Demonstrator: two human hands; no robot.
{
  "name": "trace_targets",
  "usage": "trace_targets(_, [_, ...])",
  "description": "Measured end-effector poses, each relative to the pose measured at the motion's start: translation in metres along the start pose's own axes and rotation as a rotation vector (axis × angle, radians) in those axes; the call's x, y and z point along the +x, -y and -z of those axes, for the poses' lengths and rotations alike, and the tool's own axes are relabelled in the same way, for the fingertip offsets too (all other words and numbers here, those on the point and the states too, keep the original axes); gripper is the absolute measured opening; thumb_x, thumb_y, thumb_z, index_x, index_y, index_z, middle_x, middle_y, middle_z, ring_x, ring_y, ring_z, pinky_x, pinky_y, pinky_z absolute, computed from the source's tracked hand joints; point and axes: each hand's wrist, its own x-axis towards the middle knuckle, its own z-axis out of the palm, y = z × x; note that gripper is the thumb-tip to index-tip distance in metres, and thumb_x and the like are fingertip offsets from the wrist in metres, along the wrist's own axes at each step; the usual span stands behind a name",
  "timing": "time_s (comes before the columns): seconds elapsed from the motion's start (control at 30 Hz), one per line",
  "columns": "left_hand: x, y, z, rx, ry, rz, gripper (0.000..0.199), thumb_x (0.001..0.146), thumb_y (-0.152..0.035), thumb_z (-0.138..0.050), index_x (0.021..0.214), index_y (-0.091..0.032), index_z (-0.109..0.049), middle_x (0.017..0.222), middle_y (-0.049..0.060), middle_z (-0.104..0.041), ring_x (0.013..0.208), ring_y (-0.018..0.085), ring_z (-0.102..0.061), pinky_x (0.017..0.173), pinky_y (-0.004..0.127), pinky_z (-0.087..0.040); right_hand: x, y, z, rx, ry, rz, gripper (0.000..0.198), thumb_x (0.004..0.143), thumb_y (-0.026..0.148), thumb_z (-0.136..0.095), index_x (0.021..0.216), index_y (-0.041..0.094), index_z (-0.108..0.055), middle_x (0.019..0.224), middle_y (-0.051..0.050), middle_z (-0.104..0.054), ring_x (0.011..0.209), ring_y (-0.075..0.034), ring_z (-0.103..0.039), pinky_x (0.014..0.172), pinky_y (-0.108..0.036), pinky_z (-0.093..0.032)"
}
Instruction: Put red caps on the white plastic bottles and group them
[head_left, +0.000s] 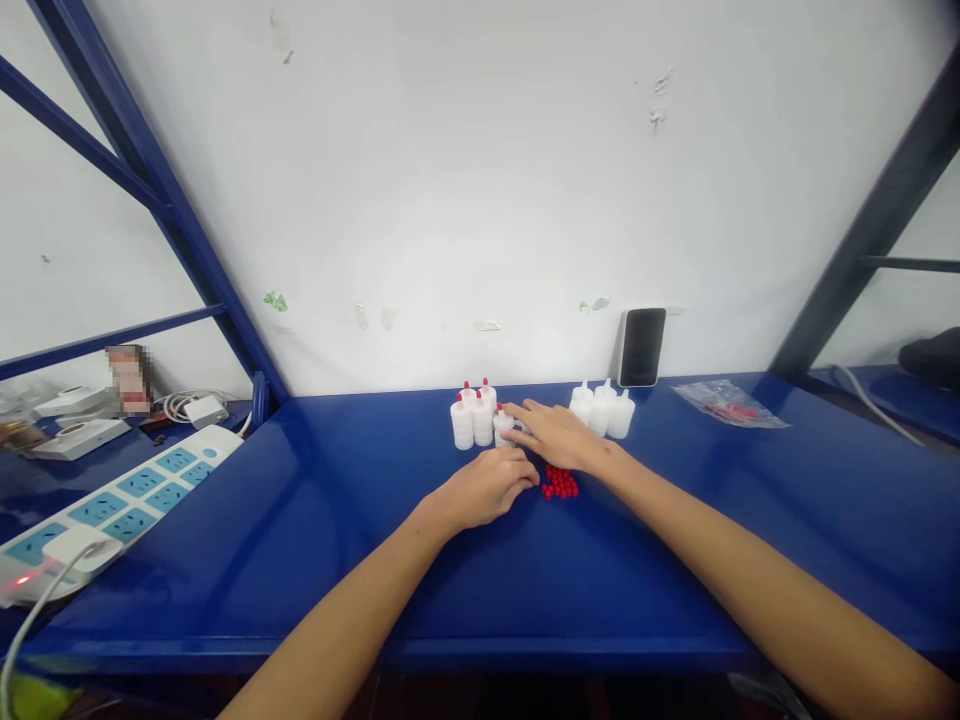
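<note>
Work partly done: on the counter [300,560], four capped bottles [463,428] stand left; a red-tipped fifth bottle [503,430] stands beside the right hand [553,432], fingers spread, grip indeterminable. Left: at least three bare bottles [600,412], farther right, and loose caps [561,484], nearer. Left hand [487,487] curled narrow beside them, contents hidden.

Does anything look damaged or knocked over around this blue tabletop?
The white wall behind has scattered scuffed patches, some greenish, marring its otherwise plain surface. The visible white plastic bottles all stand upright.
</note>
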Motion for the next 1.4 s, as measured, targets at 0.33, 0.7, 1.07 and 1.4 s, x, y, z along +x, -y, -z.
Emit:
trace_targets(0.33, [-0.001, 0.0, 0.001, -0.007, -0.006, 0.013, 0.022, 0.097, -0.017, -0.045, 0.1, -0.017, -0.067, 0.098, 0.005, -0.067, 0.096, 0.017, -0.06, 0.091, 0.029, -0.046, -0.003, 0.001, 0.004, -0.087, -0.05, 0.044, 0.045, 0.102, 0.052, -0.022, 0.128, 0.031, -0.053, 0.101, -0.005, -0.062, 0.071, -0.018, -0.061, 0.063, -0.028, -0.034])
trace_targets(0.7, [-0.002, 0.009, 0.0, -0.007, -0.056, 0.049, 0.022, 0.096, -0.015, -0.046, 0.099, -0.016, -0.068, 0.099, 0.006, -0.069, 0.096, 0.018, -0.062, 0.091, 0.031, -0.048, -0.005, -0.005, 0.005, -0.128, -0.088, 0.063, 0.041, 0.101, 0.046, -0.034, 0.134, 0.033, -0.054, 0.099, -0.007, -0.062, 0.07, -0.019, -0.063, 0.056, -0.027, -0.032])
trace_targets(1.07, [-0.005, 0.01, 0.011, 0.069, -0.196, 0.02, 0.02, 0.096, -0.015, -0.048, 0.101, -0.016, -0.066, 0.099, 0.007, -0.069, 0.095, 0.018, -0.064, 0.087, 0.031, -0.051, -0.015, -0.011, 0.007, -0.083, -0.151, 0.049, 0.043, 0.1, 0.044, -0.037, 0.137, 0.027, -0.051, 0.108, -0.009, -0.062, 0.077, -0.021, -0.064, 0.062, -0.029, -0.04])
trace_targets(1.4, [0.004, -0.012, 0.017, -0.32, -0.959, 0.178, 0.013, 0.088, -0.023, -0.064, 0.099, -0.018, -0.067, 0.093, 0.005, -0.071, 0.083, 0.016, -0.068, 0.079, 0.028, -0.055, -0.024, 0.01, 0.005, 0.49, -0.542, 0.096, 0.039, 0.086, 0.055, -0.057, 0.07, 0.021, -0.047, 0.073, -0.001, -0.05, 0.067, -0.016, -0.048, 0.065, -0.029, -0.038])
